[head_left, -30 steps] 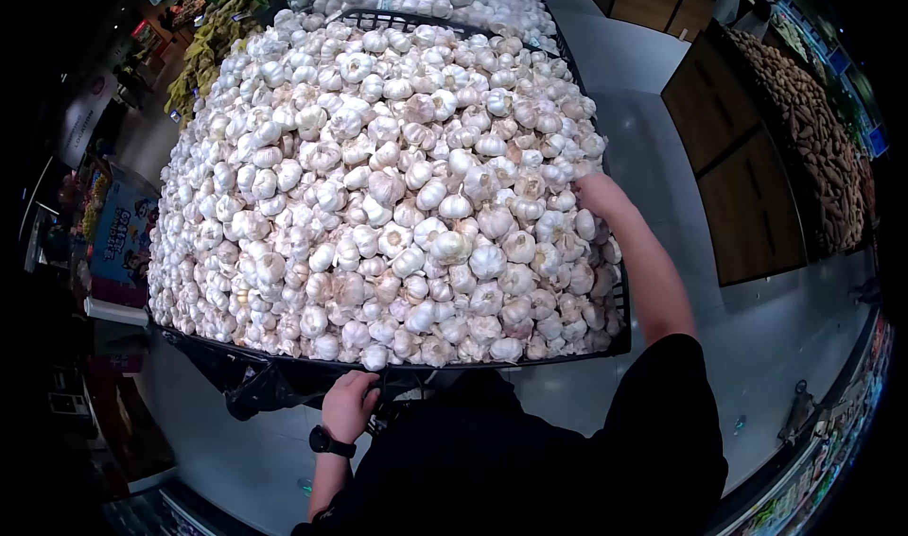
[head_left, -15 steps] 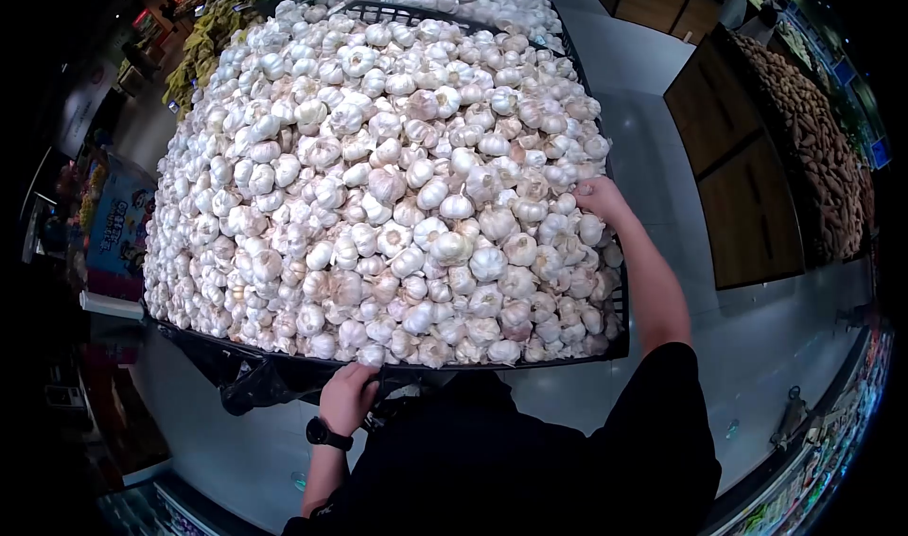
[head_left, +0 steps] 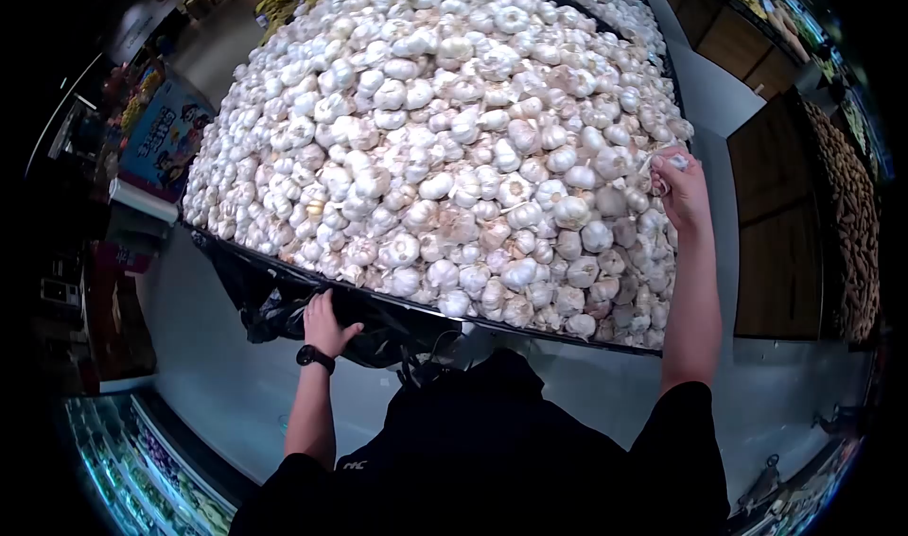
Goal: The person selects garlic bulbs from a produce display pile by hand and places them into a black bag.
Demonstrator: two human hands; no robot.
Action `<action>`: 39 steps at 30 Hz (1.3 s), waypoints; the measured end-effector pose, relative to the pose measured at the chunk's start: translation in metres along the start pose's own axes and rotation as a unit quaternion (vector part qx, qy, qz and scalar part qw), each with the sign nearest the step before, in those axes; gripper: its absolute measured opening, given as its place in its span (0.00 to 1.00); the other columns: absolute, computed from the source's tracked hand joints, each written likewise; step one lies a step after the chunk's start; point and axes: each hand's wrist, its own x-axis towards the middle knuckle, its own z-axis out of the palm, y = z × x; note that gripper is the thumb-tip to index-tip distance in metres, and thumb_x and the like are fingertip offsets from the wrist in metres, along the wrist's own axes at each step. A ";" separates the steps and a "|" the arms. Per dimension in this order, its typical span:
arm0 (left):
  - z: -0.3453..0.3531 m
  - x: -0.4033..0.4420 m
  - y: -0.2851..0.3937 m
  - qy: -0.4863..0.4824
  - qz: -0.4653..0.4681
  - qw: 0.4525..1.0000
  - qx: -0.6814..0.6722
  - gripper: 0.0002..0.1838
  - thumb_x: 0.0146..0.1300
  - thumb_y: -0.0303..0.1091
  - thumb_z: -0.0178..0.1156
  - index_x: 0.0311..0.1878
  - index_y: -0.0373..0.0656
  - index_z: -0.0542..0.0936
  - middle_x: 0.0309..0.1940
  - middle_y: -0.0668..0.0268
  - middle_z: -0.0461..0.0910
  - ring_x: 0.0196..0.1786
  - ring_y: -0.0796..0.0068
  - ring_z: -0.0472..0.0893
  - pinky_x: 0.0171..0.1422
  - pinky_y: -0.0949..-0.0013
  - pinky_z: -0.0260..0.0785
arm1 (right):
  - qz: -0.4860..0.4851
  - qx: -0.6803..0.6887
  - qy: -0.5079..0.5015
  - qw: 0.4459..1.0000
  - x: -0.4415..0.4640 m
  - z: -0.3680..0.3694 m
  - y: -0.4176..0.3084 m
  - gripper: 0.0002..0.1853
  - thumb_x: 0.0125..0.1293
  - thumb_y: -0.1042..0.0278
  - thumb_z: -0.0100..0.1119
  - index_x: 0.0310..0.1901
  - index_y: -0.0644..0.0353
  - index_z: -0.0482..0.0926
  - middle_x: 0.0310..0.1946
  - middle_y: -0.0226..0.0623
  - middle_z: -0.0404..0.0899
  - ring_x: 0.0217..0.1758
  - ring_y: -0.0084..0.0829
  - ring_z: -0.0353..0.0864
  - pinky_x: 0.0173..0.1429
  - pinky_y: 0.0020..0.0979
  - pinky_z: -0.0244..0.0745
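Note:
A large heap of white garlic bulbs (head_left: 407, 148) fills a display with a black rim (head_left: 312, 276). My right hand (head_left: 685, 194) is at the heap's right edge, its fingers closed on whitish, papery bits that look like garlic skin (head_left: 677, 162). Below the front rim, my left hand (head_left: 326, 326) has its thumb apart and its fingers stretched out, with nothing seen in it. It lies against or just in front of a black plastic bag (head_left: 374, 333) hanging under the rim; whether it touches the bag is unclear. A dark watch (head_left: 314, 357) is on the left wrist.
Right of the heap, across a floor aisle (head_left: 707, 111), stands a wooden stand (head_left: 777, 224) with brown root vegetables (head_left: 856, 224). A blue printed box (head_left: 168, 134) is at the left. Lit produce shelves (head_left: 142, 460) are at the lower left.
My view has shifted, moving the heap right and up. My left hand has left the front rim and opened lower down. The right hand has turned, showing whitish bits between its fingers.

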 end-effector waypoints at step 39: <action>-0.136 -0.123 -0.042 -0.057 0.081 0.984 -0.150 0.12 0.59 0.34 0.69 0.28 0.40 0.75 0.19 0.58 0.78 0.26 0.51 0.80 0.30 0.56 0.69 | -0.210 -0.394 -0.173 0.878 -0.153 0.371 0.141 0.09 0.64 0.65 0.65 0.43 0.57 0.85 0.34 0.39 0.85 0.36 0.38 0.84 0.43 0.34 0.79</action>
